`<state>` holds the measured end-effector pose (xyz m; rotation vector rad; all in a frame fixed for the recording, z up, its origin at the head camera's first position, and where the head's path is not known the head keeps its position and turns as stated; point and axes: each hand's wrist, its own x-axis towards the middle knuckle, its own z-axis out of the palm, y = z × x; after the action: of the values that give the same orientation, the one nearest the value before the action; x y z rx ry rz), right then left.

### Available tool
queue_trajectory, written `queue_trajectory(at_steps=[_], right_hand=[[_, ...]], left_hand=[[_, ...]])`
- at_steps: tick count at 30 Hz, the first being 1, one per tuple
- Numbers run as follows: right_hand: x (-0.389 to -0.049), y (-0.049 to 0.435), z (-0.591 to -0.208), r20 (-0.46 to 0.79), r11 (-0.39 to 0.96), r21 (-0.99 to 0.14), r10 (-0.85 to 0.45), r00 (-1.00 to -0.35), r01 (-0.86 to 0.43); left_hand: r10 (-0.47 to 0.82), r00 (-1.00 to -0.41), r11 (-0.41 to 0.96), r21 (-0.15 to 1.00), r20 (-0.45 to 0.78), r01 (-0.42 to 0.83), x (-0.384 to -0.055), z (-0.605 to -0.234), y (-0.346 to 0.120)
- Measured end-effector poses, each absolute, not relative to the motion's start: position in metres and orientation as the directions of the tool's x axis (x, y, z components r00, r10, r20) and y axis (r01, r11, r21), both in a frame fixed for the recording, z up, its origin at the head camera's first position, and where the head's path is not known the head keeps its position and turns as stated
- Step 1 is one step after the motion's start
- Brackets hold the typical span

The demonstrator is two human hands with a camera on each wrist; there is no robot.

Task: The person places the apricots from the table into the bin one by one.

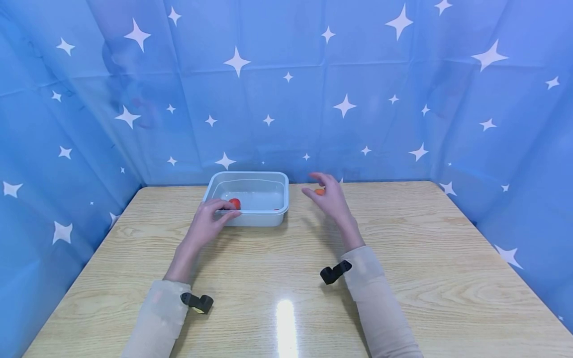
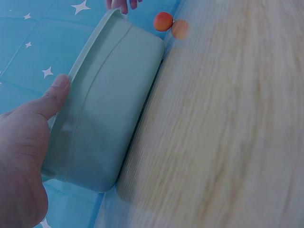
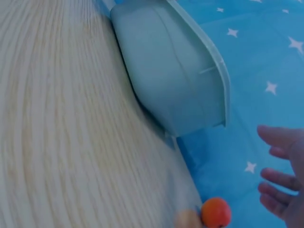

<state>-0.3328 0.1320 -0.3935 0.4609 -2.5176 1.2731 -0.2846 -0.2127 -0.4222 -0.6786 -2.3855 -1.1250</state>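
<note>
My left hand [image 1: 214, 213] grips the near left rim of a pale blue-green plastic tub [image 1: 264, 219], with the thumb on the outside. Inside the tub sits a small round red thing [image 1: 235, 203]; a sliver of red also shows at its near right. To the right of the tub, my right hand [image 1: 330, 196] hovers with its fingers spread and nothing held. A small round orange thing, perhaps a fruit [image 3: 216, 212], rests on the table near that hand, apart from its fingers. From the left, the tub's outer wall [image 2: 109, 104] hides what lies inside.
The wooden table [image 1: 250, 278] has its far edge just behind the tub. A blue curtain with white stars [image 1: 286, 99] hangs behind and along both sides. Each sleeve carries a small black camera [image 1: 335, 272] at the wrist.
</note>
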Motion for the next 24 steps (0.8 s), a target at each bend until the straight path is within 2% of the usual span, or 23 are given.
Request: queue_trajectory(at_steps=[8,24], right_hand=[[-0.335,0.139,-0.403,0.296,0.609,-0.726,-0.144,-0.944,-0.320],[-0.340,0.142,-0.420,0.211,0.655,-0.706,-0.170,-0.963,-0.270]], left_hand=[[0.244,-0.805,0.556,0.602,0.541,0.573,-0.284,-0.422,-0.212],[0.234,-0.828,0.571,0.617,0.510,0.542,-0.282,-0.420,-0.212]])
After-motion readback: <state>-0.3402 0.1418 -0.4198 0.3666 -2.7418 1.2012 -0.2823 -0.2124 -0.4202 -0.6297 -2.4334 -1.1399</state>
